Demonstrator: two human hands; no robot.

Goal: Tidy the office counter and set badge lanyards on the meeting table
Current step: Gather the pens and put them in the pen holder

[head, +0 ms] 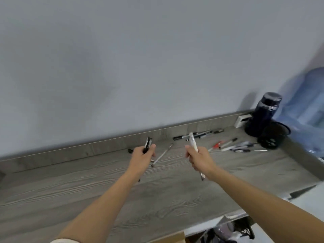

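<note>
Gripping a black-and-white pen [148,143] with curled fingers and thumb, the left hand [142,157] is held above the grey wood-grain counter [87,190], well to the left of the dark blue bottle [264,113]. The right hand [198,158] is closed around a white pen [192,141], whose cap end points up and away and whose tip projects below the wrist; this hand is nearer the bottle than the left hand. One slim white pen [162,155] lies diagonally on the counter between the two hands. A small black item [130,151] lies farther from the bottle, just beyond the left hand; blur prevents identifying it. A row of dark pens [198,135] lies along the back ledge, left of the bottle. A loose cluster of pens [242,146], one with a red part, lies left of and in front of the bottle. A black mesh cup [273,135] sits just beside the bottle, on its near side; whether it is upright or tipped cannot be determined. A white box [242,120] sits against the ledge just left of the bottle. A blue water jug [305,106] stands to the bottle's right.
</note>
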